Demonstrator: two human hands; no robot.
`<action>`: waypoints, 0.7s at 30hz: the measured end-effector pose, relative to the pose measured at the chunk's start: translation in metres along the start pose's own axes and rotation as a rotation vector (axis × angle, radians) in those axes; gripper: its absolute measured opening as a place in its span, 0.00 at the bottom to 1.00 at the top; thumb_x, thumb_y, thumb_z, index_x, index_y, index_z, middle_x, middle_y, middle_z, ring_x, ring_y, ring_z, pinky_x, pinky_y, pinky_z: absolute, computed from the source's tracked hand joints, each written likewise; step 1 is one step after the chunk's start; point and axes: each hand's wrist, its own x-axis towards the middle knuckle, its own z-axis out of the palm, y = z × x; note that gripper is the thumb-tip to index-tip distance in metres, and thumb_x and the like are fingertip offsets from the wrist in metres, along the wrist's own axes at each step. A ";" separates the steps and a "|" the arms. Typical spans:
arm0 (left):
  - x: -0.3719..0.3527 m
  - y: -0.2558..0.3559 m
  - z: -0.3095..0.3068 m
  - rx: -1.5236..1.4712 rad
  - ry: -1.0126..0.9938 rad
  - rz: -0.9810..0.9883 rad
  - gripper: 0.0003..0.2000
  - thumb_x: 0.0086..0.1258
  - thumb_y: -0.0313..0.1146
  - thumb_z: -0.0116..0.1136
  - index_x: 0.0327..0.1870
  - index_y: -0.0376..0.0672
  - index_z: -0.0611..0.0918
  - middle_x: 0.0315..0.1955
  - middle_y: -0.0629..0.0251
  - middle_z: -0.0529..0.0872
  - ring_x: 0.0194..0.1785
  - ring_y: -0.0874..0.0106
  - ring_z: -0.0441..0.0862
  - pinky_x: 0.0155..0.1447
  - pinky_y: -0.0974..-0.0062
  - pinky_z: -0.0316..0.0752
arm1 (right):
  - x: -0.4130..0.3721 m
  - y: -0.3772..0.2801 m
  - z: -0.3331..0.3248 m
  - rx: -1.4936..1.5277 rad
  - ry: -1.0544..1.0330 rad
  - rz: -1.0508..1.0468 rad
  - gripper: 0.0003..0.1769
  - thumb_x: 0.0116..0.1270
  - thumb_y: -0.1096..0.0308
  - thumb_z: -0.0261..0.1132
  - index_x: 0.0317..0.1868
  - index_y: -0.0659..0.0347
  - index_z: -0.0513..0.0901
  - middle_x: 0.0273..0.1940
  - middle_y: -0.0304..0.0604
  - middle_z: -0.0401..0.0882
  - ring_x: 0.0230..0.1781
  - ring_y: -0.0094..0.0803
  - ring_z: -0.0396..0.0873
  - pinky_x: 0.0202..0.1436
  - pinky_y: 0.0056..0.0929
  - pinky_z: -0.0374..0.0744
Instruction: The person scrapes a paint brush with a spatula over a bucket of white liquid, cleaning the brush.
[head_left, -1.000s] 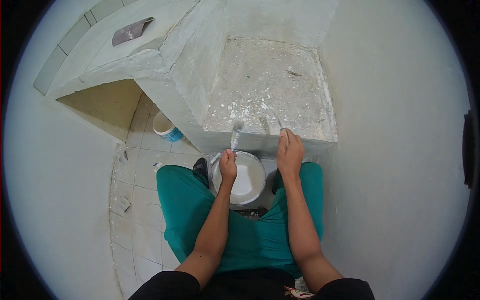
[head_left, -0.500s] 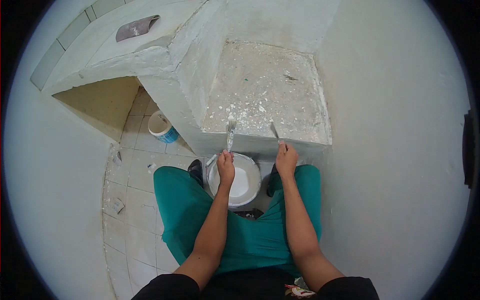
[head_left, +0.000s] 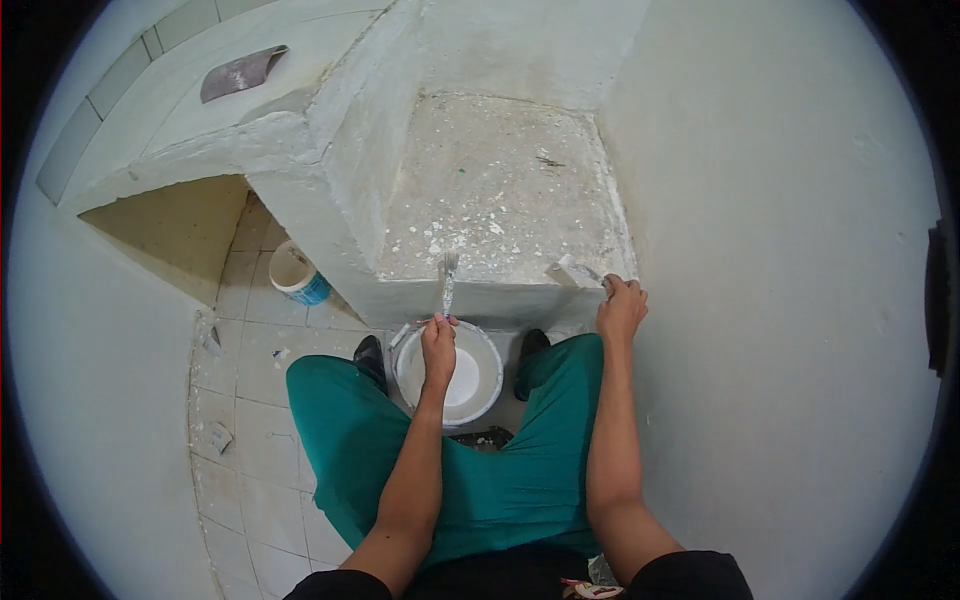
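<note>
My left hand (head_left: 438, 350) is closed around the handle of a paint-spattered paintbrush (head_left: 448, 285), its bristles pointing away from me at the front edge of the ledge (head_left: 480, 170). Gripped in my right hand (head_left: 622, 308) is a putty knife (head_left: 580, 270), its pale blade angled left over the ledge's front right corner. White flakes and crumbs lie scattered over the rough ledge top, thickest toward the front. Below my left hand, between my feet, stands a round bucket (head_left: 490, 395) with white material at its bottom.
A smaller white-and-blue bucket (head_left: 298, 272) sits on the tiled floor (head_left: 265, 370) by the arched opening. A curved brownish piece (head_left: 243, 75) rests on the upper left surface. Walls (head_left: 760, 250) rise close on the right and behind the ledge.
My right hand has moved right, and the putty knife has turned so its blade now points left across the ledge corner. My left hand still holds the paintbrush; the view has shifted slightly.
</note>
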 end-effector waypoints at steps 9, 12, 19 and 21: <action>0.005 -0.003 0.012 -0.044 -0.056 -0.017 0.21 0.81 0.44 0.37 0.32 0.38 0.78 0.17 0.77 0.65 0.21 0.83 0.61 0.26 0.80 0.57 | 0.054 0.044 0.024 -0.176 -0.013 -0.321 0.19 0.48 0.81 0.62 0.41 0.55 0.86 0.41 0.46 0.75 0.48 0.44 0.71 0.56 0.43 0.68; 0.009 -0.003 0.011 -0.100 -0.045 -0.059 0.21 0.81 0.44 0.37 0.33 0.39 0.77 0.17 0.78 0.64 0.20 0.84 0.60 0.25 0.82 0.56 | 0.060 0.047 0.035 -0.125 0.005 -0.371 0.18 0.47 0.82 0.62 0.40 0.56 0.86 0.40 0.46 0.75 0.47 0.44 0.71 0.57 0.42 0.67; 0.016 -0.002 0.009 -0.126 -0.041 -0.092 0.20 0.81 0.46 0.36 0.35 0.42 0.76 0.18 0.78 0.64 0.18 0.86 0.58 0.21 0.84 0.53 | 0.067 0.061 0.042 0.001 -0.095 -0.345 0.20 0.45 0.80 0.63 0.41 0.55 0.85 0.40 0.47 0.73 0.48 0.45 0.70 0.58 0.44 0.66; 0.015 -0.001 0.008 -0.119 -0.035 -0.097 0.20 0.81 0.47 0.36 0.35 0.42 0.76 0.17 0.78 0.63 0.18 0.86 0.58 0.20 0.84 0.53 | 0.064 0.059 0.046 0.002 -0.093 -0.362 0.20 0.44 0.80 0.64 0.41 0.55 0.85 0.40 0.47 0.73 0.48 0.45 0.70 0.58 0.44 0.66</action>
